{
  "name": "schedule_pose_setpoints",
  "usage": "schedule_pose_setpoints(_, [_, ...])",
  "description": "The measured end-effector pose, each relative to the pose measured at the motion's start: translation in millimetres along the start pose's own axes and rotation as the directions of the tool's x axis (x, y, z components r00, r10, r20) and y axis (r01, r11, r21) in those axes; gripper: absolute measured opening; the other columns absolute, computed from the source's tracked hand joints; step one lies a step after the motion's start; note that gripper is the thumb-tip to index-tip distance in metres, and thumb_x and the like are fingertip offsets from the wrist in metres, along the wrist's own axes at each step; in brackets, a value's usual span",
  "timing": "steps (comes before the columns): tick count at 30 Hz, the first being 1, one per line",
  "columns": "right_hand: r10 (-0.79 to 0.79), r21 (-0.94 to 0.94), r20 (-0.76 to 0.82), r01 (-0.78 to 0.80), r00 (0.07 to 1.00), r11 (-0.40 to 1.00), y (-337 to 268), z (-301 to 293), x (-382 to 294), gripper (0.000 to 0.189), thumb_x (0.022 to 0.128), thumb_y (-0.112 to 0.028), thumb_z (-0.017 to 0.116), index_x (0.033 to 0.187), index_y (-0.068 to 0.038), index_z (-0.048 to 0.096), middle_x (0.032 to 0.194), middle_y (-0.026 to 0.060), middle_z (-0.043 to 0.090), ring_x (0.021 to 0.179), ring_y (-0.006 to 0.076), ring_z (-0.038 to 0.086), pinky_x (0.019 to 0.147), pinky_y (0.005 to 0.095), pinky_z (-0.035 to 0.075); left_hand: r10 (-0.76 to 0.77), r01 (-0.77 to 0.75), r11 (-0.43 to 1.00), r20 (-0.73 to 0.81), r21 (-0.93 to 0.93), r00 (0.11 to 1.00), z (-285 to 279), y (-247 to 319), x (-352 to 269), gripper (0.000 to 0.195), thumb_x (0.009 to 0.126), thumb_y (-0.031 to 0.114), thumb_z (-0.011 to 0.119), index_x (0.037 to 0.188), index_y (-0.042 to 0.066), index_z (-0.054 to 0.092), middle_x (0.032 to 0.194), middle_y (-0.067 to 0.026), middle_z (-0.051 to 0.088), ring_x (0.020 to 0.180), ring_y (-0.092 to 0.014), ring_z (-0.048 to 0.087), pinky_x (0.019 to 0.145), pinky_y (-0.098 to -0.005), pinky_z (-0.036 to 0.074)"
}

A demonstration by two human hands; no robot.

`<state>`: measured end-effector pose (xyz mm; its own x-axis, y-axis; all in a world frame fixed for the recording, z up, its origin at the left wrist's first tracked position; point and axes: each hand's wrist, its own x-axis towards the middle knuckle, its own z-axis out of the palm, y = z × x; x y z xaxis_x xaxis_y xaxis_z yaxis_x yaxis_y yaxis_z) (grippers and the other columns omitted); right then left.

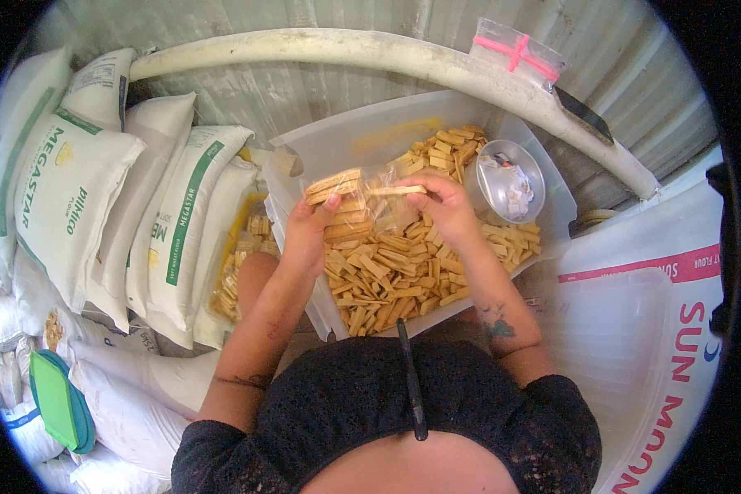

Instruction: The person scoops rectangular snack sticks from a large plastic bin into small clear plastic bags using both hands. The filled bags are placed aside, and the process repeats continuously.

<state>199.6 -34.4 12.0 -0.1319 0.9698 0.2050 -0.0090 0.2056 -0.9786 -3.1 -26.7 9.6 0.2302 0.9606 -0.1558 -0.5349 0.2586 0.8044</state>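
Observation:
My left hand grips a clear plastic bag partly filled with stacked biscuit sticks. Between the thumb and fingers of my right hand is a biscuit stick, held at the bag's mouth side. Both hands are above a translucent plastic bin, where loose biscuit sticks lie in a thick heap. A round metal bowl rests in the bin's far right corner, with small pieces of printed paper inside.
Stacked flour sacks stand at the left, beside a container of bagged sticks. A pale pipe crosses behind the bin, with a tied plastic packet on it. Green lids lie lower left. Another translucent bin is at the right.

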Motion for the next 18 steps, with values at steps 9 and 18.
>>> schedule_pose_setpoints(9, [-0.34, -0.326, 0.052, 0.338, 0.939, 0.883, 9.1, 0.4, -2.2, 0.021, 0.068, -0.002, 0.064, 0.09, -0.003, 0.063, 0.085, 0.0074, 0.06, 0.08, 0.0178, 0.055, 0.072, 0.0262, 0.042, -0.057, 0.053, 0.989, 0.026, 0.141, 0.998, -0.9, -1.5, -0.6, 0.029, 0.083, 0.012, 0.052, 0.108, 0.0, 0.045, 0.1, -0.0095, 0.054, 0.087, -0.017, 0.055, 0.074, -0.0308, 0.048])
schedule_pose_setpoints(18, [-0.332, -0.299, 0.193, 0.378, 0.923, 0.876, 9.3, 5.2, -10.8, 0.024, 0.075, -0.006, 0.059, 0.099, -0.004, 0.06, 0.093, 0.0077, 0.059, 0.088, 0.0199, 0.055, 0.078, 0.0285, 0.042, -0.054, 0.028, 0.976, 0.118, 0.215, 0.992, 0.8, -3.8, -1.5, 0.037, 0.078, 0.013, 0.06, 0.109, 0.001, 0.044, 0.097, -0.0077, 0.056, 0.085, -0.015, 0.055, 0.075, -0.0283, 0.046])
